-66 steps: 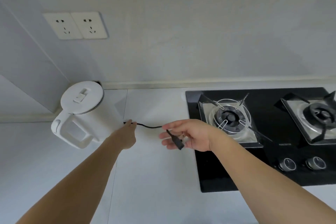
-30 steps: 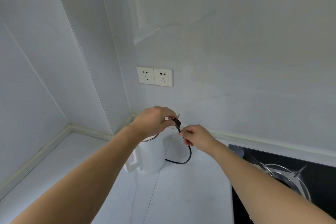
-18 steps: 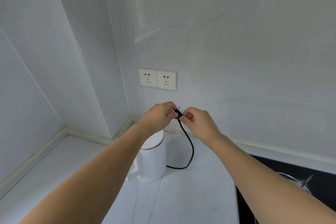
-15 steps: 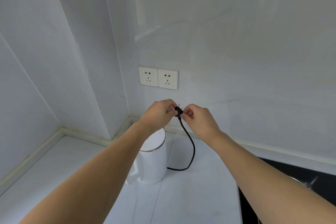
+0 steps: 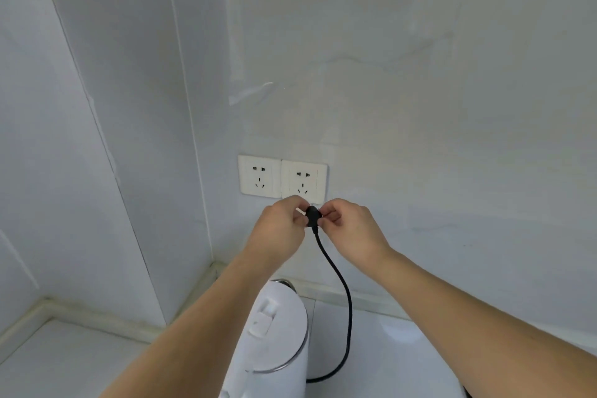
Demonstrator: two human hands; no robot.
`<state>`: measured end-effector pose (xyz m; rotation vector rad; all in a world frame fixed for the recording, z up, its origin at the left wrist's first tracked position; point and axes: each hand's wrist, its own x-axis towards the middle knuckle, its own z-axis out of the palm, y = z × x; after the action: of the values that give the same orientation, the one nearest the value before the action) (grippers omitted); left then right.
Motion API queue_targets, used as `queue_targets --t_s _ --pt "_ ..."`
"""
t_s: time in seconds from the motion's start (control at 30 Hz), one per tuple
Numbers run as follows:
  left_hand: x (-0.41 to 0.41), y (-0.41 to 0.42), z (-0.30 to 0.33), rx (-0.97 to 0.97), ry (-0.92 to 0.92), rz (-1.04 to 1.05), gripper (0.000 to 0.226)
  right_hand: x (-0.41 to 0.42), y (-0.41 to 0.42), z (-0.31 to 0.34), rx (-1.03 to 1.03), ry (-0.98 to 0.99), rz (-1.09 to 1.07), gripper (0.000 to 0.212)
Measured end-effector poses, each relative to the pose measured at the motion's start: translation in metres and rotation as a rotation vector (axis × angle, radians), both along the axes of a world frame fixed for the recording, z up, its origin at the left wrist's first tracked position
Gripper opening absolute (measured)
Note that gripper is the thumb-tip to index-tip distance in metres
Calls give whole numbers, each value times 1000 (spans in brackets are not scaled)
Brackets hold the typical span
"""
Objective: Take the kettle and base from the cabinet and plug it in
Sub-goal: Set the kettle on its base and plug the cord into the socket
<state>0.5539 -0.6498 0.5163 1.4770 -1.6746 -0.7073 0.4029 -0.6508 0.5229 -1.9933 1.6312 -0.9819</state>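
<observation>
Pinching the black plug (image 5: 312,216) from both sides, the left hand (image 5: 280,227) and the right hand (image 5: 348,227) meet just below the right-hand socket (image 5: 303,182) of a white pair on the wall; the left socket (image 5: 259,176) sits touching it. The plug is near that right socket but not in it. Its black cord (image 5: 346,300) drops from the plug, curves down to the counter (image 5: 387,365) and loops back toward the white kettle (image 5: 274,342), which stands upright on the counter below the hands, lid closed, partly behind the left forearm.
</observation>
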Motion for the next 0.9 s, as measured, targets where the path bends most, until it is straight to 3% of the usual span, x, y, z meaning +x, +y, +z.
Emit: queue_targets --t_s 0.17,0.3,0.73,0.9 --pt "8 -23 -2 -97 34 30 26 15 -30 -4 -43 -53 -4 13" --pt "15 -34 -12 -168 -27 56 36 23 -46 -12 -73 -28 31 10" --pt "16 -38 -13 -380 -209 48 33 21 -51 -28 -169 -157 40 5" --pt "17 -42 -15 -280 -91 83 30 20 -55 -24 -161 -99 35 4"
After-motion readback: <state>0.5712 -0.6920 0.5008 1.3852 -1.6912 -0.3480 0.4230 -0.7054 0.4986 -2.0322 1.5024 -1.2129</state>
